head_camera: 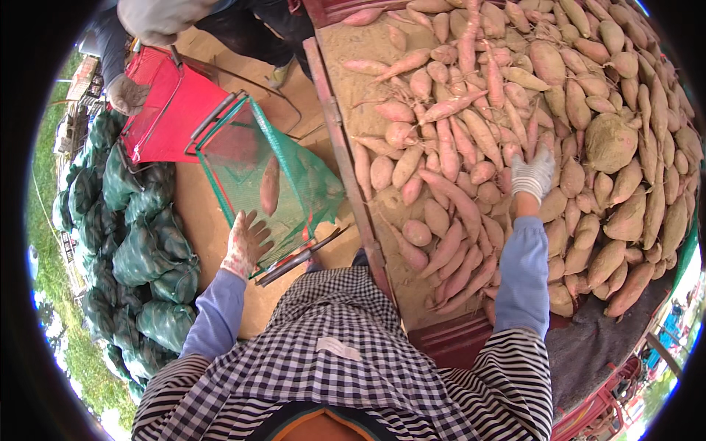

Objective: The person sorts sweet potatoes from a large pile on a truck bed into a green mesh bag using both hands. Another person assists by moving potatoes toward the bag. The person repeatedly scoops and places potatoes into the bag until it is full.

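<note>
My left hand [246, 242], in a work glove with a darker palm, is spread open beside the rim of a green mesh bag [309, 171] held open on a metal frame. A sweet potato [269, 186] is in the bag's mouth, just beyond my left fingers and apart from them. My right hand [533, 170], in a pale knitted glove, reaches down into the heap of sweet potatoes [452, 193]; its fingers are at a pinkish one, and whether they grip it is hard to tell. More sweet potatoes show dimly through the low end of the mesh.
A red truck-bed edge [347, 143] divides the heap from the ground. Filled green mesh bags [146, 248] are stacked at the left. A co-worker's gloved hand [128, 95] is by a red bag [176, 105] on another frame. A large round tuber [611, 142] lies at the right.
</note>
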{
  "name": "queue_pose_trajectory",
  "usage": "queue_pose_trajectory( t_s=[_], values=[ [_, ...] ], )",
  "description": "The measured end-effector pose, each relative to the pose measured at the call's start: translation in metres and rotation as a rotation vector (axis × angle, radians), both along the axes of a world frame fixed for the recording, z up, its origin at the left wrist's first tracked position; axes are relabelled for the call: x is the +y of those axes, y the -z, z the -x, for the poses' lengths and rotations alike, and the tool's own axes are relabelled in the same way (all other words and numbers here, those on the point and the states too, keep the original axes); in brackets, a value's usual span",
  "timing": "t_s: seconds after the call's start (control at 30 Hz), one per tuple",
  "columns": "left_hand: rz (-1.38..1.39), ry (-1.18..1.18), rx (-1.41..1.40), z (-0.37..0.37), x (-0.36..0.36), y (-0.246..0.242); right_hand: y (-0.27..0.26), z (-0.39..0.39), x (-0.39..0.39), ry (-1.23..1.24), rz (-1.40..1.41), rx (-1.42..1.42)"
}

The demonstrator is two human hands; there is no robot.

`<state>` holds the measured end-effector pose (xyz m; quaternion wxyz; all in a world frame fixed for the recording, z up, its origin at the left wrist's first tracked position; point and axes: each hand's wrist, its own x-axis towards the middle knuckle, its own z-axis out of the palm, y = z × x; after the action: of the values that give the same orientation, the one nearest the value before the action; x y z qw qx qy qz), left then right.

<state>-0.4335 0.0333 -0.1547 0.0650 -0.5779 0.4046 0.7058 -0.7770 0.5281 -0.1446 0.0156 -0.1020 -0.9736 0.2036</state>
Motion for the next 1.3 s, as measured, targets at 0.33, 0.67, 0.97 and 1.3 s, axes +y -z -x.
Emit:
queue_pose_trajectory(
  t_s=[0.33, 0.67, 0.97, 1.3],
  values=[
    [0.955, 1.421, 0.035, -0.005, 0.099, -0.027, 0.096, 0.009, 0.118, 0.461, 0.333, -0.185],
    [1.074, 1.396, 0.100, -0.006, 0.101, -0.016, 0.011, -0.165, -0.145, -0.253, 1.705, -0.456],
    [1.138, 1.423, 0.059, -0.006, 0.106, -0.023, -0.006, -0.178, -0.089, -0.037, 0.972, 0.038],
    [1.171, 1.478, 0.026, -0.004, 0.096, -0.006, 0.021, -0.176, 0.210, 1.756, 0.414, 0.433]
  ],
)
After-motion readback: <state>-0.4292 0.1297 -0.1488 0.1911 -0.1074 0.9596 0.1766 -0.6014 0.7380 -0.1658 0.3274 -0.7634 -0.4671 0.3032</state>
